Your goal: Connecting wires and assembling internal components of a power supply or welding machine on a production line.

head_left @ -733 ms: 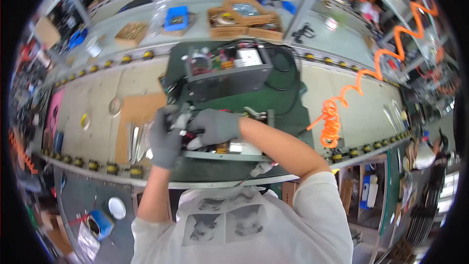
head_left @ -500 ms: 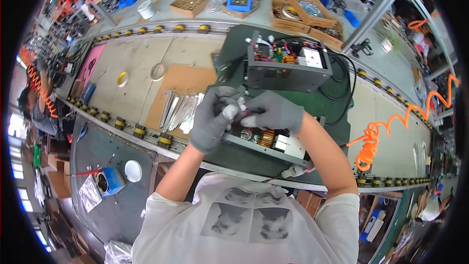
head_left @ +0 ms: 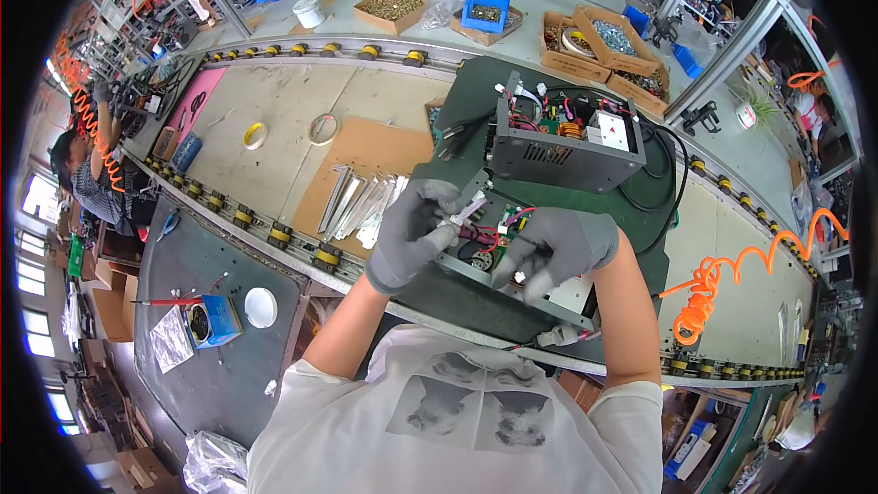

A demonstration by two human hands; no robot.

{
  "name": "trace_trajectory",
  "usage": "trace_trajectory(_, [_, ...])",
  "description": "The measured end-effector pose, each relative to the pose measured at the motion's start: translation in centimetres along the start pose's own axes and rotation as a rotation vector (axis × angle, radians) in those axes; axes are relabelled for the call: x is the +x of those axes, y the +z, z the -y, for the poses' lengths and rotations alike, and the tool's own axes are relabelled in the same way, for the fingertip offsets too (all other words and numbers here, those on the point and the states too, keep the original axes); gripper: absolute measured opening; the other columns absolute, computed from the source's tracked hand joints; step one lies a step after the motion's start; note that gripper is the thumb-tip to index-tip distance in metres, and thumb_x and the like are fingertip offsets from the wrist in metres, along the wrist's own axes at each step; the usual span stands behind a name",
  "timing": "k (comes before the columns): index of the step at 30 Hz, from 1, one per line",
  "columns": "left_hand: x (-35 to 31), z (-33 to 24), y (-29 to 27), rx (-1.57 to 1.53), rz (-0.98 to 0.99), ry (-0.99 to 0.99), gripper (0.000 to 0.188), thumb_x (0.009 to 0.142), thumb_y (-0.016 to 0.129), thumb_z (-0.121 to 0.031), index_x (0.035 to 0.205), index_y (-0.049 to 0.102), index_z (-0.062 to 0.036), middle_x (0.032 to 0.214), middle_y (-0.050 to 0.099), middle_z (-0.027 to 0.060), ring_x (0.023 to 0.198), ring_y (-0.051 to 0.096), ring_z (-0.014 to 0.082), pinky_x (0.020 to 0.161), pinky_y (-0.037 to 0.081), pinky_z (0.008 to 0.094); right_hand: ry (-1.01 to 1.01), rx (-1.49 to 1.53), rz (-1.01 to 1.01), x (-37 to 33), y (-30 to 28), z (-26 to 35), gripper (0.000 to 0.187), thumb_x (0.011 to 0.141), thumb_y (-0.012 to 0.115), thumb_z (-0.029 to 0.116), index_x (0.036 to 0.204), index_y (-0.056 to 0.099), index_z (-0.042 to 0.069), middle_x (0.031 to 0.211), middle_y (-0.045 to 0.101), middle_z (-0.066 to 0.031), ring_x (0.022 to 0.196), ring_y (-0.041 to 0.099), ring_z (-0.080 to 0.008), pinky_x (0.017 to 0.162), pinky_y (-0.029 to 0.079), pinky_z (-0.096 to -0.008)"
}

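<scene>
An open dark metal case [head_left: 572, 313] with wires, a circuit board and a white block inside lies before me, partly hidden by my hands. My left hand [head_left: 407, 242], in a grey glove, pinches a white wire connector [head_left: 470, 209] above the case's left end. Red and black wires [head_left: 489, 240] run below it. My right hand [head_left: 562, 252], gloved alike, is over the middle of the case with its fingers bent. A small white plug [head_left: 519, 277] shows between its fingertips. Behind stands a second open case [head_left: 567, 160] with similar parts.
A green mat [head_left: 631, 210] lies under both cases, on a roller conveyor line. Metal strips [head_left: 357, 206] rest on cardboard at the left. A coiled orange air hose [head_left: 700, 306] is at the right. Boxes of screws [head_left: 391, 9] line the far shelf. Another person [head_left: 91, 174] is at far left.
My hands have parted: the right one has moved right and nearer, away from the left. More of the wires now shows between them. The whole view has shifted somewhat.
</scene>
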State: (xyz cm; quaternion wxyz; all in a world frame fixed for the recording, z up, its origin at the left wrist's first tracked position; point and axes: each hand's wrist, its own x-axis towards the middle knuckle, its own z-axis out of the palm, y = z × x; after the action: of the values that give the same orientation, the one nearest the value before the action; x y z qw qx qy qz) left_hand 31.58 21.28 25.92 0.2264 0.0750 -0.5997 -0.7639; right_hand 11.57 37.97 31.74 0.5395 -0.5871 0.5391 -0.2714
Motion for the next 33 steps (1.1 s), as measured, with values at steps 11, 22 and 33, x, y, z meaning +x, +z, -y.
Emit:
trace_trajectory(11, [0.0,-1.4,1.5,0.315,0.120,-0.013,0.039,0.088,0.057,0.009,0.126,0.053,-0.0012,0.112,0.059,0.0069,0.102,0.059,0.0111,0.085,0.051,0.0259,0.213,0.089,-0.505,1.9,1.6,1.3,0.018,0.084,0.075,0.012,0.099,0.072,0.001,0.065,0.065,-0.0021,0.048,0.053,-0.0048,0.045,0.043,-0.0237])
trace_trajectory(22, [0.0,0.5,1.1,0.137,-0.151,0.267,0.032,0.089,0.051,0.012,0.119,0.052,0.0010,0.105,0.059,0.0080,0.093,0.060,0.0151,0.087,0.051,0.0303,0.112,-0.209,-0.326,3.0,2.0,-0.7,0.026,0.089,0.070,0.020,0.111,0.072,0.006,0.072,0.067,-0.0048,0.059,0.059,-0.0072,0.058,0.049,-0.0281])
trace_trajectory(33, [0.5,0.6,1.0,0.140,-0.145,0.168,0.021,0.092,0.048,0.008,0.110,0.058,0.0020,0.103,0.061,0.0071,0.093,0.062,0.0118,0.086,0.051,0.0267,0.273,0.276,-0.608,3.4,1.6,-0.1,0.024,0.097,0.058,0.013,0.114,0.068,0.000,0.069,0.062,-0.0047,0.054,0.060,-0.0088,0.052,0.051,-0.0273])
